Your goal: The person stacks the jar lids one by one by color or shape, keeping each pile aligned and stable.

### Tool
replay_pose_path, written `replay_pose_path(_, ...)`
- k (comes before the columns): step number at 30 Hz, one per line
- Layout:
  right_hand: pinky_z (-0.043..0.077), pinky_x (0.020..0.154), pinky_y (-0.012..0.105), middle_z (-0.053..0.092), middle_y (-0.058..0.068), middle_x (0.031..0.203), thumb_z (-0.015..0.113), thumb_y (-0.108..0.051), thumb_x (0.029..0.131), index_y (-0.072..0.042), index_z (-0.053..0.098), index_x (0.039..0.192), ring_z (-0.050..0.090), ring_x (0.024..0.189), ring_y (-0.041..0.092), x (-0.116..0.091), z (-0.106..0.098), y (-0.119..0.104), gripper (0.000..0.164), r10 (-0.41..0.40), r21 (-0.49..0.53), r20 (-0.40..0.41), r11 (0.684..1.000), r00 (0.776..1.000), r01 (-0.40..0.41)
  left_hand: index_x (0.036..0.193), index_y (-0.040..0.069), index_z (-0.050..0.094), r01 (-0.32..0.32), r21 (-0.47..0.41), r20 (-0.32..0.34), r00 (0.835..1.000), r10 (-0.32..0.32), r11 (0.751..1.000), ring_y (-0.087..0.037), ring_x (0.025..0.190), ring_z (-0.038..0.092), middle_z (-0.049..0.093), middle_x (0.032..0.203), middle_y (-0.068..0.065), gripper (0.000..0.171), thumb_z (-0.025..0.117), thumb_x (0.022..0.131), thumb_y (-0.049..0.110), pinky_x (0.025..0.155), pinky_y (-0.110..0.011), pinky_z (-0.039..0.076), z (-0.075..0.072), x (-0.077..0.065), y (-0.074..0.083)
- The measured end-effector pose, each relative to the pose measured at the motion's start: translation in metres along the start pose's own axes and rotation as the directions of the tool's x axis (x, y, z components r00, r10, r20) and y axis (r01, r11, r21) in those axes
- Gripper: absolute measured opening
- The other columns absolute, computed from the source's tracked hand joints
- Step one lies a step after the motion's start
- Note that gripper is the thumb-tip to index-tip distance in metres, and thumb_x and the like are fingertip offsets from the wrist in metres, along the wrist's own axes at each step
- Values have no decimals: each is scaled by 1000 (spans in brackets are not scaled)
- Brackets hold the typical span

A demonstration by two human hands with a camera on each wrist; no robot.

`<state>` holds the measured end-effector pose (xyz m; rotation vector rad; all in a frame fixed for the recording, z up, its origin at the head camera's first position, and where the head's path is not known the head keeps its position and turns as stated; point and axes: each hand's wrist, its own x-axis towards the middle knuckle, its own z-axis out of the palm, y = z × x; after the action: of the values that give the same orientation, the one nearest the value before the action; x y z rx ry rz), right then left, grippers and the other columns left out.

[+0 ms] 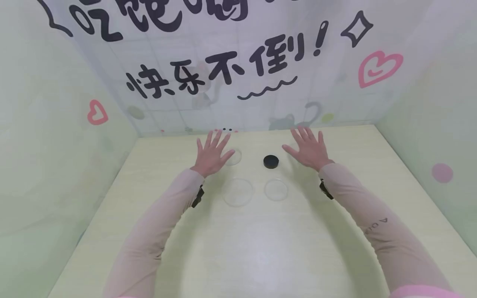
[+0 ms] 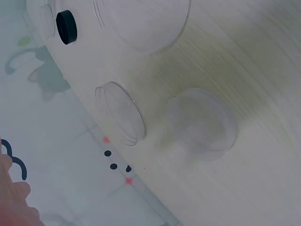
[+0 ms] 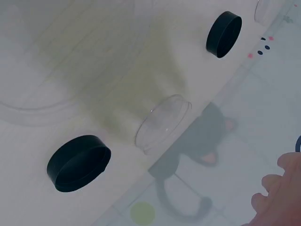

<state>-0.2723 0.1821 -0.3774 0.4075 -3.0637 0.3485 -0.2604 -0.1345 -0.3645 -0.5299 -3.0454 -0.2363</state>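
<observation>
Fingers spread, my left hand (image 1: 211, 155) reaches over the far part of the table, its thumb overlapping a small clear round dish (image 1: 234, 157) in the head view. My right hand (image 1: 308, 149) is likewise spread, to the right of a black round cap (image 1: 271, 162). Neither hand holds anything. Nearer than the hands lie a large clear round dish (image 1: 238, 203) and a smaller clear dish (image 1: 276, 199). In the right wrist view, a second black cap (image 3: 79, 163), hidden in the head view, lies near an upright-rimmed clear dish (image 3: 163, 125).
The pale wooden table (image 1: 231, 252) ends at a back wall (image 1: 242, 111) with printed writing and cartoon figures. Pale green side walls (image 1: 48, 165) stand left and right. In the left wrist view, a shallow clear dish (image 2: 203, 123) lies beside another clear dish (image 2: 124, 113).
</observation>
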Motion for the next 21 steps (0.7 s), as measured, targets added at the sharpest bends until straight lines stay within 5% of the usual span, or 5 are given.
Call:
replay_pose_path(13, -7, 100, 57, 12, 13, 146, 35, -52, 90, -9, 15, 142, 4, 133, 31, -18, -21, 31, 71, -121, 138, -49, 982, 991, 126, 142, 23, 17, -140, -34, -44, 989, 138, 990, -26, 133, -6, 7, 148, -4, 61, 33, 91, 51, 99, -58, -7, -1, 11, 24)
replay_pose_path(21, -1, 101, 57, 12, 16, 146, 47, -45, 88, -10, 9, 143, 7, 132, 34, -33, -22, 50, 75, -116, 218, -18, 969, 993, 117, 141, 20, 24, -247, -67, -64, 968, 243, 967, -25, 134, 1, 11, 147, -4, 61, 42, 90, 47, 101, -57, 0, 5, 19, 51)
